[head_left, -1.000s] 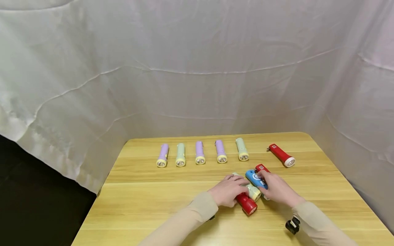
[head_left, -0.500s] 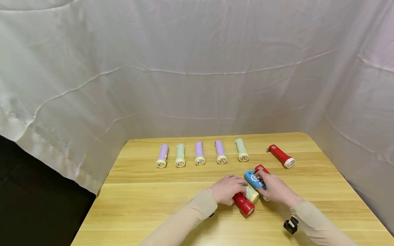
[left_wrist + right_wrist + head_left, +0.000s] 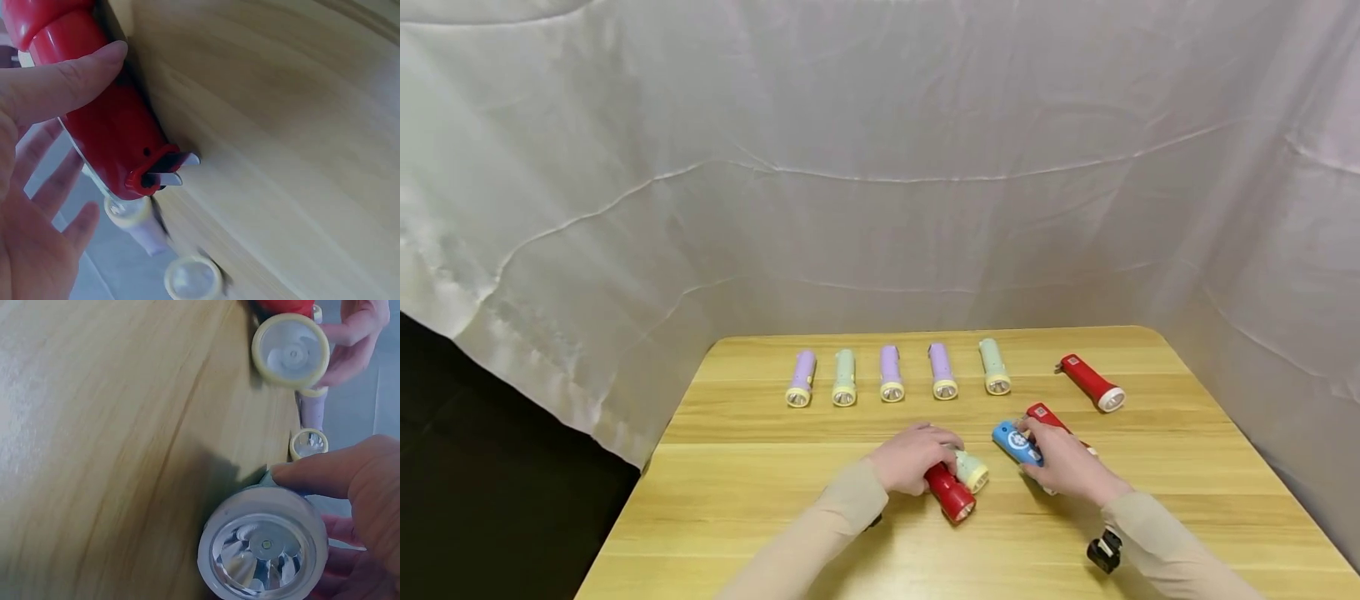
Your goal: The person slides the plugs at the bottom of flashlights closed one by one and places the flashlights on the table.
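In the head view my left hand (image 3: 917, 458) grips a red flashlight (image 3: 951, 496) and a pale green flashlight (image 3: 972, 472) side by side, low over the table. The left wrist view has my thumb (image 3: 75, 84) across the red flashlight (image 3: 103, 131), whose two plug prongs (image 3: 178, 169) stick out of its end. My right hand (image 3: 1063, 462) holds a blue flashlight (image 3: 1017, 442) between thumb and fingers. Its white head and lens (image 3: 269, 544) face the right wrist camera. Another red flashlight (image 3: 1047, 414) lies just behind the blue one, partly hidden by the right hand.
Along the back of the wooden table (image 3: 737, 483) runs a row of purple flashlights (image 3: 890, 367) and green flashlights (image 3: 844, 375), heads toward me. A separate red flashlight (image 3: 1092, 383) lies slanted at the back right. Grey cloth (image 3: 880, 208) hangs behind and at the sides.
My left hand has slid left with the red and green flashlights, opening a gap from the blue one. My right hand has shifted slightly left with the blue flashlight, showing more of the red one behind.
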`<state>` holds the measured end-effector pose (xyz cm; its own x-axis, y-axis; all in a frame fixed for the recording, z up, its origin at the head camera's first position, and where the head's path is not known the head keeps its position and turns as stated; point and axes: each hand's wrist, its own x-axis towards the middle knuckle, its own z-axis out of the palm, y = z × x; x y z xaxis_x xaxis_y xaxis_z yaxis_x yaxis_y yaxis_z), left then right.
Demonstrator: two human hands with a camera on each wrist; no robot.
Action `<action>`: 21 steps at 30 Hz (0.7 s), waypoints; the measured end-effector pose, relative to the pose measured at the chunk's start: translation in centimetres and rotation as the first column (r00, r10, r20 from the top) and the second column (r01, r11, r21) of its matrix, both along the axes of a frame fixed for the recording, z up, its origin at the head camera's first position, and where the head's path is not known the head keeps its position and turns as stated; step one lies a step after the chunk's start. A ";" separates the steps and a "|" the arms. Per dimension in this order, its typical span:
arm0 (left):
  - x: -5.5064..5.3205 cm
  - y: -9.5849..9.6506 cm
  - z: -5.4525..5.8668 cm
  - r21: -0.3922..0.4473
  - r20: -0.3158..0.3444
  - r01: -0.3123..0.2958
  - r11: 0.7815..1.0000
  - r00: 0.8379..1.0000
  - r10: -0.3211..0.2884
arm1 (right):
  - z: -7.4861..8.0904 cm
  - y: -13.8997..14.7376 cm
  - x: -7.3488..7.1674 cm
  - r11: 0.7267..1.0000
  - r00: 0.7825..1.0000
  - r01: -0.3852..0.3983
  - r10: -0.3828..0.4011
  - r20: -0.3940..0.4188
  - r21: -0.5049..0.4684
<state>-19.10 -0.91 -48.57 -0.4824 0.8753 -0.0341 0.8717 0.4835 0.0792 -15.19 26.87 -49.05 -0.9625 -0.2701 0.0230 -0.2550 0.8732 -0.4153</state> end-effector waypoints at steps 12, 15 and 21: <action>-0.3 -3.0 0.0 0.060 0.107 -0.057 0.997 0.993 0.050 | -0.3 0.1 -0.7 0.998 0.997 0.056 -0.056 0.043 0.014; -0.2 -3.3 0.4 0.094 0.202 -0.081 0.992 0.978 0.061 | -0.4 0.5 -1.0 0.997 0.996 0.073 -0.073 0.047 0.009; -0.3 -3.8 0.5 0.182 0.326 -0.119 0.976 0.944 0.055 | -0.6 1.6 -1.4 0.996 0.995 0.088 -0.088 0.045 0.007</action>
